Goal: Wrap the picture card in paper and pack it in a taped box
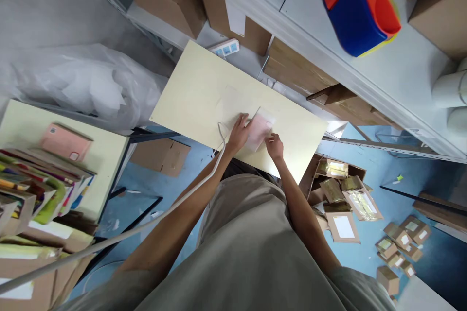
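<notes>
A flat pink packet with a whitish, see-through wrapping lies on the pale yellow table. Against its left edge rests my left hand, fingers stretched out and the thumb touching the packet. My right hand is at the lower right edge, its fingers bent and closed on the wrapping there; the fingertips are small and partly hidden. Left of the packet lies a thin translucent sheet, faint against the tabletop. A white cable runs over my left forearm to the table.
Cardboard boxes are piled low on the right. A side table at left holds a pink flat box and several colourful packages. Behind stand a power strip and a shelf with an orange and blue holder.
</notes>
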The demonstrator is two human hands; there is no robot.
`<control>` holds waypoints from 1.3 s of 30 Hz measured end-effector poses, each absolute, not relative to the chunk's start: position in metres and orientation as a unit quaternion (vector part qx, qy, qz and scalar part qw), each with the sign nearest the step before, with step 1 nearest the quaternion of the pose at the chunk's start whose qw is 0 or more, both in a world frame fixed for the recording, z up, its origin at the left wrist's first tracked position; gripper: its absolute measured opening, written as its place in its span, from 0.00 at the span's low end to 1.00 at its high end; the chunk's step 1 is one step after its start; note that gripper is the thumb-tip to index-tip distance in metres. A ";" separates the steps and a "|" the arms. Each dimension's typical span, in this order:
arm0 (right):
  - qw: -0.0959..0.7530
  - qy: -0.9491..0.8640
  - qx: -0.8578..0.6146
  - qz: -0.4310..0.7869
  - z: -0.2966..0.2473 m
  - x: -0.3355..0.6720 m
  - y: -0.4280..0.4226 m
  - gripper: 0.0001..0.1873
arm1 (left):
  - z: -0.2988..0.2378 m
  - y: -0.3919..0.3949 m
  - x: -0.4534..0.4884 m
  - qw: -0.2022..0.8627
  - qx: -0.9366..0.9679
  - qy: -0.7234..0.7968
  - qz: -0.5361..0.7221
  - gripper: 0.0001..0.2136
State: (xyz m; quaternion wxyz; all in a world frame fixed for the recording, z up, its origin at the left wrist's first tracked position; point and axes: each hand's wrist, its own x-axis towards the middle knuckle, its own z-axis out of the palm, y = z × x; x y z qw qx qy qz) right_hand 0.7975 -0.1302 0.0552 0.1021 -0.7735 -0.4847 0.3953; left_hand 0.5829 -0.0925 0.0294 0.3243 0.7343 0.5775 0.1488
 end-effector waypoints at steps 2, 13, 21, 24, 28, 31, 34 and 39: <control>0.145 -0.436 -0.775 0.434 0.046 0.796 -0.142 0.17 | 0.024 -0.095 0.582 0.328 0.741 0.570 0.137 0.30; 0.315 -0.226 -0.774 0.500 0.036 0.771 -0.152 0.15 | 0.037 -0.085 0.574 0.285 0.779 0.554 0.071 0.27; 0.314 -0.293 -0.784 0.449 0.086 0.729 -0.149 0.21 | 0.057 -0.056 0.563 0.328 0.800 0.501 0.021 0.25; 0.281 -0.333 -0.796 0.419 0.101 0.704 -0.141 0.20 | 0.060 -0.046 0.542 0.359 0.817 0.451 0.015 0.24; 0.261 -0.351 -0.811 0.388 0.108 0.663 -0.122 0.14 | 0.061 -0.038 0.487 0.338 0.830 0.443 0.013 0.26; 0.245 -0.358 -0.817 0.380 0.102 0.627 -0.104 0.11 | 0.062 -0.036 0.441 0.318 0.844 0.431 -0.002 0.27; 0.197 -0.364 -0.837 0.359 0.089 0.590 -0.086 0.08 | 0.062 -0.036 0.412 0.312 0.853 0.417 -0.016 0.29; 0.118 -0.341 -0.877 0.317 0.067 0.544 -0.065 0.09 | 0.063 -0.037 0.402 0.309 0.860 0.403 -0.039 0.29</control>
